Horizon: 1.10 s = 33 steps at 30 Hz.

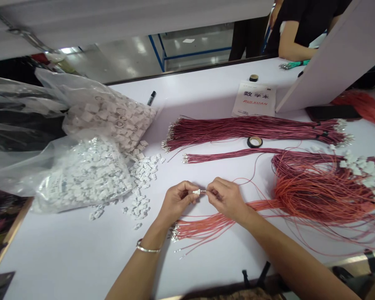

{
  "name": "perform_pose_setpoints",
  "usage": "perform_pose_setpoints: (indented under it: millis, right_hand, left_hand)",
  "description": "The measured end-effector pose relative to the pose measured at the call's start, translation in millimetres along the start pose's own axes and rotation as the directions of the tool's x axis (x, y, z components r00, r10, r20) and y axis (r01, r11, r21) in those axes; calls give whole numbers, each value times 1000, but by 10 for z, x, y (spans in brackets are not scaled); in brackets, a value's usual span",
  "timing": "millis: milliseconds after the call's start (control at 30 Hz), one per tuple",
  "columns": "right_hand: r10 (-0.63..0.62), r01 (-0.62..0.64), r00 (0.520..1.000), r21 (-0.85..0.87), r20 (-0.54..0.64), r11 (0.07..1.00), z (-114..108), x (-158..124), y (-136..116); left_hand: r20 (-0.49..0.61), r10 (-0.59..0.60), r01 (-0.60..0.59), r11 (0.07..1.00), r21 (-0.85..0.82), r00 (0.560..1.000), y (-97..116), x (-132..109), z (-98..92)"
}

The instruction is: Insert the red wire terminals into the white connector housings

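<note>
Between finger and thumb, my left hand (178, 201) pinches a small white plastic connector housing (196, 192). My right hand (226, 198) is closed on the end of a thin wire, whose metal terminal (203, 191) meets the housing's right side; how deep it sits I cannot tell. Under my right forearm runs a bundle of orange-red wires (206, 227), bare terminals at its left end. Beyond my hands lie a thin bundle of dark red wires (218, 156) and a thick one (237, 130). Loose white housings (140, 206) are scattered left of my left hand.
Two clear bags of white housings (84, 175) (112, 116) stand at left. A tangled wire heap (315, 187) with white connectors lies at right. Black tape (255, 142), a notebook (254, 100), a marker (151, 98) and an upright panel (325, 54) are farther back. Another person (296, 33) is across the table.
</note>
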State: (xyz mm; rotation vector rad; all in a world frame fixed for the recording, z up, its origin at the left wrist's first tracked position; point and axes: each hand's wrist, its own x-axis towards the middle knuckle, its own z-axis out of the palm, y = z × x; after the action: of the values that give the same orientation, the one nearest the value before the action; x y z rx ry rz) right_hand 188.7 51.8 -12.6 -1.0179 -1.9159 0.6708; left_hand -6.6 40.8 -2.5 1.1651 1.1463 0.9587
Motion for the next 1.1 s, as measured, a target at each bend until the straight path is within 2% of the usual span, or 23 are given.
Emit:
perform_pose_setpoints:
  millis: [233, 833, 1100]
  right_hand:
    - [-1, 1, 1000, 49, 2, 999, 0, -2, 3]
    - [-44, 44, 999, 1, 2, 999, 6, 4, -9]
    - [-68, 68, 997, 7, 44, 998, -10, 10, -16]
  left_hand:
    - [3, -10, 10, 1000, -9, 1000, -12, -2, -11]
    - [28, -6, 5, 1000, 18, 1000, -2, -17, 5]
    - [45, -6, 3, 998, 56, 999, -32, -22, -4]
